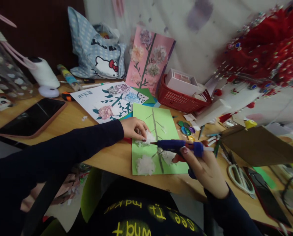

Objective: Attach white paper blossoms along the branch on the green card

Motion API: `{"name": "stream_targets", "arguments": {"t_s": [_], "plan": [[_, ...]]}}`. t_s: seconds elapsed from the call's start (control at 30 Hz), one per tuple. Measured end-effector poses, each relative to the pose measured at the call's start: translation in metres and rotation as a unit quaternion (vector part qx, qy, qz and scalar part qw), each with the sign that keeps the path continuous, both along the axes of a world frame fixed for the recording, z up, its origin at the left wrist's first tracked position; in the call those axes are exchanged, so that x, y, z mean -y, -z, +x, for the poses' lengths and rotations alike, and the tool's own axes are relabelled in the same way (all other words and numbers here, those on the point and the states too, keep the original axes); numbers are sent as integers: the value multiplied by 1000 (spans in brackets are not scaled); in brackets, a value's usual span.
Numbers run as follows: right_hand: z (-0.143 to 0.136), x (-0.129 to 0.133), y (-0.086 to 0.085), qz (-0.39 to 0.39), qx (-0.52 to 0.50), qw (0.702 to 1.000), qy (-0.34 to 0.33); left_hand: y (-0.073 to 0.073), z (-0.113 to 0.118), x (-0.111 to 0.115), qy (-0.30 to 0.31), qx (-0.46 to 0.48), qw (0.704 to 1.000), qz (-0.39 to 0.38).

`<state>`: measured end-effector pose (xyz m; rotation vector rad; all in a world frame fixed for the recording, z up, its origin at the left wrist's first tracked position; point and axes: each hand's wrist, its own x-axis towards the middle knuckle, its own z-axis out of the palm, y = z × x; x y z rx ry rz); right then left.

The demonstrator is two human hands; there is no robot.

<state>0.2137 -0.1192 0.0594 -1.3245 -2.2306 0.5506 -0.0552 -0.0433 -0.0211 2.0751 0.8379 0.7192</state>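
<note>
Wrapped round the handle of a blue hot glue gun [171,146], my right hand [205,168] points its nozzle leftward over a light green sheet of card [166,119]. The tip is beside a white ruffled paper flower [148,137]. My left hand [136,128] has its fingers closed on the upper edge of that flower. Lower on the card sit a second white flower [145,165] and, partly behind the glue gun, a third white flower [168,157]. A dark painted stem [154,124] with thin branches runs down the card.
A finished white flower picture [119,101] lies behind, and a pink flower picture [146,59] leans upright beside a red basket [183,100]. A phone [33,116] lies at left. White-handled scissors [240,178] and a brown cardboard box [259,146] are at right.
</note>
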Motion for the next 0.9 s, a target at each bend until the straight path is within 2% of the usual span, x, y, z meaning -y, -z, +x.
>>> {"name": "stream_targets", "arguments": {"t_s": [0.07,0.13,0.2,0.27,0.37,0.5,0.6,0.77,0.9], "plan": [[14,-1,-3,16,-32,995,97,-1,0,1,-4,-1,1000,0],[33,-5,-4,72,-34,977,197,-2,0,1,-8,-7,1000,-5],[57,-13,-1,142,26,961,235,-3,0,3,-15,-14,1000,-11],[79,-25,6,159,83,952,249,-5,0,4,-22,-20,999,-19],[104,-42,22,156,115,944,266,-8,0,8,-32,-32,998,-32],[115,-50,36,121,144,946,263,-11,4,12,-45,-36,997,-43],[116,-46,36,127,151,942,270,-10,6,12,-45,-31,997,-48],[121,-33,31,181,139,930,289,-8,6,12,-48,-32,997,-52],[125,-29,31,185,173,921,297,-12,5,14,-44,-38,997,-49]]}}
